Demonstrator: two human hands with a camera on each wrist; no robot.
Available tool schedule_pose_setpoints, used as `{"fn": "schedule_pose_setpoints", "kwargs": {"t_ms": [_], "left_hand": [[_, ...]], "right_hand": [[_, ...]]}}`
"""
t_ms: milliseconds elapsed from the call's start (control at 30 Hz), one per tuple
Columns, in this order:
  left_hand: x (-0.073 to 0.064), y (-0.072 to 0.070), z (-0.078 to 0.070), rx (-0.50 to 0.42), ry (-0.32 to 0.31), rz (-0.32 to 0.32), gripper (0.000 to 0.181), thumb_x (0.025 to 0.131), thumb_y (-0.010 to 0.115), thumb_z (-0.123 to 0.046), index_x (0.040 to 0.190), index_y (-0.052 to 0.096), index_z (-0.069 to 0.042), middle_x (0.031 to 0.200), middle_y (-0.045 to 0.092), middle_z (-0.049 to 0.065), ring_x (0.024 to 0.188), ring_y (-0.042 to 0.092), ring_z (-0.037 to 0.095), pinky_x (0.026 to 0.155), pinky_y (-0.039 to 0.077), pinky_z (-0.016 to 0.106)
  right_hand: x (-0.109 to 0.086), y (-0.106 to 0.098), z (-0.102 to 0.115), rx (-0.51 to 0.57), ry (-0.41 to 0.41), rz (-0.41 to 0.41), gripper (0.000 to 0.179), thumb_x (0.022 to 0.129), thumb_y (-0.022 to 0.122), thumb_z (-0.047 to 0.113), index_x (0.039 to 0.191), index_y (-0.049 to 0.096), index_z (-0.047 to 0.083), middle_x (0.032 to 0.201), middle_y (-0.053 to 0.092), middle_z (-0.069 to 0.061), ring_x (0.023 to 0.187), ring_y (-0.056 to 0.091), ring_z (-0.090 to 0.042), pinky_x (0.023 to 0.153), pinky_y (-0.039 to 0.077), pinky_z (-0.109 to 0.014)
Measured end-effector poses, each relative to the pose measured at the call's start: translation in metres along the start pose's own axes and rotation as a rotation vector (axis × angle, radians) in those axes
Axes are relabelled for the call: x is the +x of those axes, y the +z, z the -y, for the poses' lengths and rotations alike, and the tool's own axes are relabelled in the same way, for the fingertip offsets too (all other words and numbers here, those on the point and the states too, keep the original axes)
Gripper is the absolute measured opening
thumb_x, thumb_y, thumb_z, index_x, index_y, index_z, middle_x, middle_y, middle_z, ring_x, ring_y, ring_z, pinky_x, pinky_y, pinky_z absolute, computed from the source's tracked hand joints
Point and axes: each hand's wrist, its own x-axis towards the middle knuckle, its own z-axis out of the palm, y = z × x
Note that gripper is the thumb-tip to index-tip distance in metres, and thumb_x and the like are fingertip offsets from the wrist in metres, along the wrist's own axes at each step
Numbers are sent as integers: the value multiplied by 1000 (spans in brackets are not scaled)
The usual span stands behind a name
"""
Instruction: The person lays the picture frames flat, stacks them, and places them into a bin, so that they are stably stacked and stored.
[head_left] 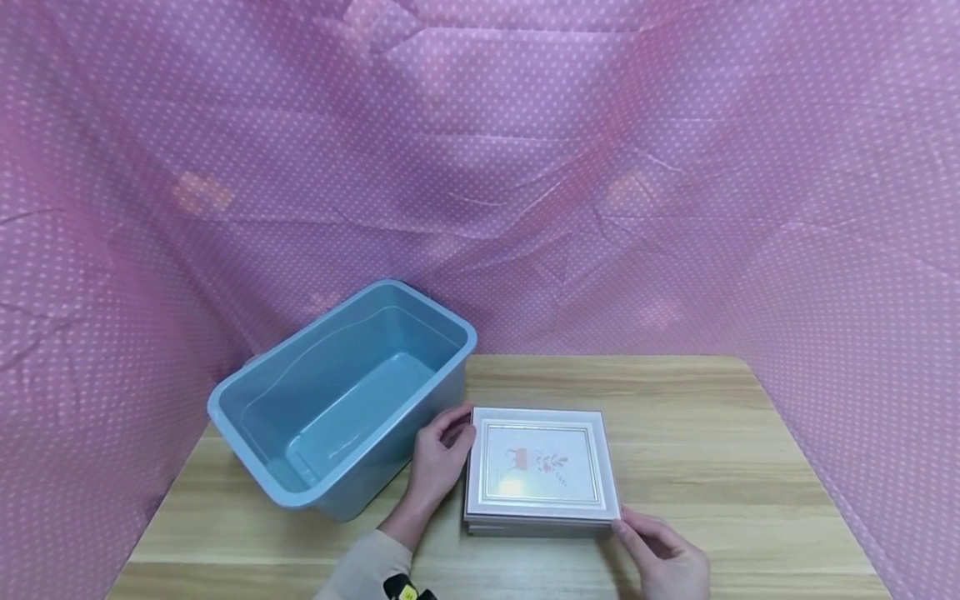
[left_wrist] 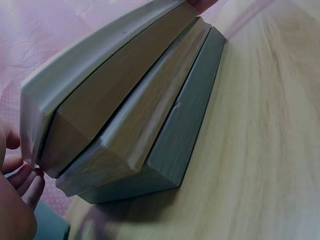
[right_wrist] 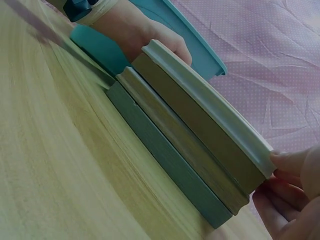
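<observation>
A white picture frame [head_left: 540,506] with a floral print under glass lies face up on top of a stack. Beneath it, the left wrist view shows a brown frame [left_wrist: 115,82], a wood-grained frame [left_wrist: 155,107] and a dark grey-green frame [left_wrist: 192,112] lying on the table. My left hand [head_left: 440,458] holds the white frame's left edge, fingertips right at its rim. At the near right corner my right hand [head_left: 666,557] pinches the same frame, with the thumb by its upper edge and the other fingers lower down.
A blue plastic bin [head_left: 450,377] stands left of the stack, close by my left forearm, and nothing shows inside it. The wooden table [head_left: 720,450] extends right of the frames. Pink dotted cloth [head_left: 555,192] hangs behind and along both sides.
</observation>
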Motion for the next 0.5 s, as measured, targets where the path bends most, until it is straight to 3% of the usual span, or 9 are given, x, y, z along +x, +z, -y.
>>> {"fn": "schedule_pose_setpoints", "kwargs": {"t_ms": [133, 267, 400, 500], "left_hand": [[-1, 1, 2, -29, -11, 5, 37, 103, 68, -6, 139, 69, 2, 141, 69, 21, 128, 70, 37, 112, 57, 44], [-3, 1, 4, -62, -5, 3, 38, 102, 68, -4, 139, 68, 4, 140, 69, 22, 127, 70, 37, 113, 56, 44], [-5, 2, 6, -82, -6, -11, 38, 102, 67, -3, 140, 68, 1, 141, 68, 19, 127, 70, 36, 112, 58, 38], [-6, 3, 6, -91, -18, -23, 39, 102, 66, -2, 140, 68, -2, 143, 68, 17, 129, 69, 35, 111, 58, 33]], "right_hand": [[0, -3, 1, -21, 40, 28, 18, 84, 83, -13, 100, 77, -16, 88, 83, 13, 84, 79, 0, 75, 63, -14], [3, -7, 3, -120, 52, 64, 22, 93, 82, 0, 109, 76, -14, 90, 81, 18, 87, 76, 6, 77, 61, -11], [9, -8, 3, -253, -26, 91, 23, 102, 74, 9, 114, 77, -11, 95, 79, 20, 92, 70, 14, 81, 57, -6], [16, -7, 3, -283, -70, 118, 25, 105, 70, 12, 116, 76, -9, 103, 83, 6, 95, 69, 14, 84, 56, -5]]}}
